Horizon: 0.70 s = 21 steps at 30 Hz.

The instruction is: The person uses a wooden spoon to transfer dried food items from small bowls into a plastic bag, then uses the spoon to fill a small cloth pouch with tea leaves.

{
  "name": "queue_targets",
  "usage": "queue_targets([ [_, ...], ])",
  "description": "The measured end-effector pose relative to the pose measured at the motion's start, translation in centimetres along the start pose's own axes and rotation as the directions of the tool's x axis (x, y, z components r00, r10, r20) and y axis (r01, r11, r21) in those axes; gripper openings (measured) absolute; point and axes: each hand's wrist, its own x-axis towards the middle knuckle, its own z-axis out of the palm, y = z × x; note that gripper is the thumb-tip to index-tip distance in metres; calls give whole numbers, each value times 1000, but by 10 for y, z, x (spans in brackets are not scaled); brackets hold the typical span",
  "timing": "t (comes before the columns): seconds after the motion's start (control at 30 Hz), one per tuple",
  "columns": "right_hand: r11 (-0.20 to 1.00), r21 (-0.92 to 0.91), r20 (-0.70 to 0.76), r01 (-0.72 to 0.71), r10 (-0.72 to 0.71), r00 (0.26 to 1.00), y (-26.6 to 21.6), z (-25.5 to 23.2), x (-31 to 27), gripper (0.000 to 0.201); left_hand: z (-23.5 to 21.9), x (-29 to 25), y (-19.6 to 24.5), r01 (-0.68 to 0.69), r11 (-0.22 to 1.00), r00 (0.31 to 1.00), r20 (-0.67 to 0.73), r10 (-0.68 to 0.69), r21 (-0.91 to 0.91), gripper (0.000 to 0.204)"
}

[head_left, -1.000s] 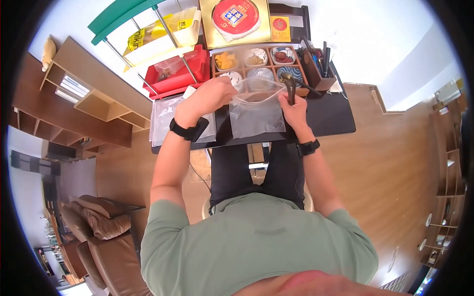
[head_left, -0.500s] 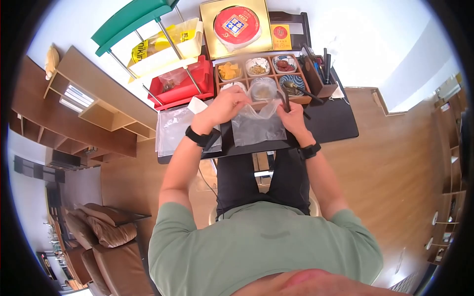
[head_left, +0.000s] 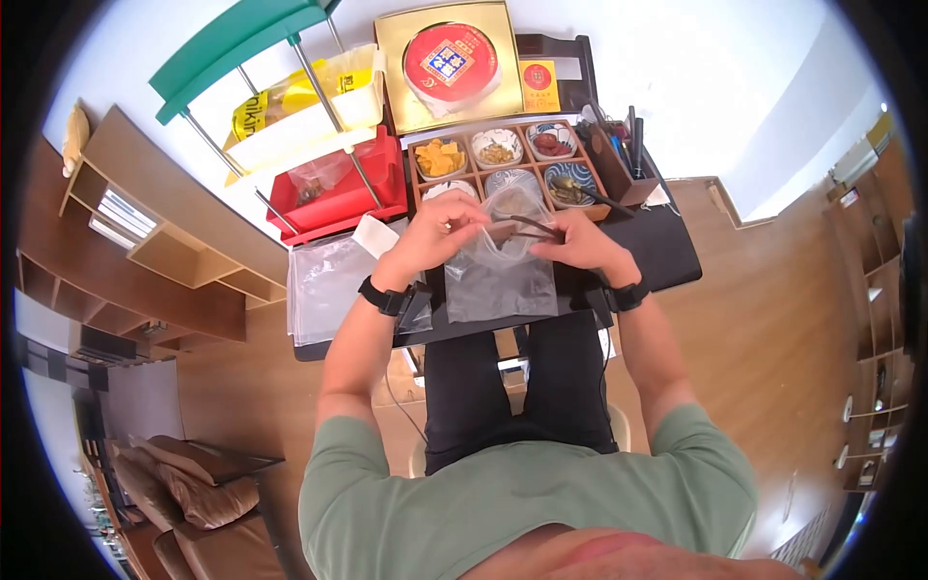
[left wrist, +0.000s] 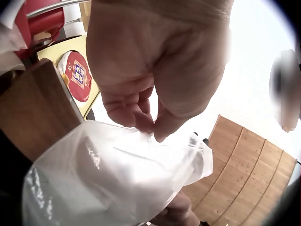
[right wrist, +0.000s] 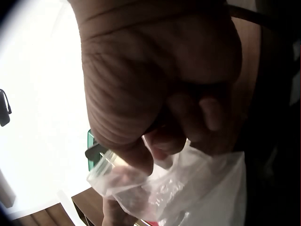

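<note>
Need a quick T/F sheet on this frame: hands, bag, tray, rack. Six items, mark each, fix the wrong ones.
1. The left hand and right hand are both at the clear plastic bag. True.
2. The clear plastic bag's mouth is sealed flat. False: it is open.
3. The pen holder stands to the right of the wooden tray. True.
4. The yellow-orange pieces are in the wooden tray's back right. False: the yellow-orange pieces are at its back left.
5. The red bin sits above the cream bin. False: the cream bin is above the red bin.
6. A black band is worn on each wrist. True.
</note>
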Motion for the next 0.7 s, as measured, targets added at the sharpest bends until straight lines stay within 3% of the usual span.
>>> queue_targets([
  [0.03, 1000, -9, 44, 2, -1, 999, -15, -6, 1, 25, 1, 0, -2, 2, 1000, 1000, -4, -2, -5, 17],
  [0.1, 998, -66, 101, 20, -14, 995, -5, -13, 8, 28, 5, 2, -5, -331, 911, 928, -90, 362, 246, 17],
  [0.23, 987, -152, 177, 41, -14, 984, -19, -12, 17, 31, 2, -7, 5, -231, 970, 966, -103, 238, 69, 18],
  [0.3, 986, -151, 189, 66, -37, 981, -12, -10, 22, 31, -6, -6, -3, -234, 972, 972, 31, 235, -33, 18],
  [0.43, 984, -157, 220, 82, -46, 974, -11, -14, 26, 31, -5, -10, -8, -158, 987, 987, 8, 158, -15, 18],
  [0.5, 985, -152, 216, 78, -44, 975, -19, -15, 23, 32, -5, -10, -1, -180, 983, 980, -90, 177, -33, 18],
  [0.7, 980, -176, 211, 93, -55, 976, -21, -17, 21, 34, -10, -14, 3, -103, 994, 995, -13, 103, -31, 13],
])
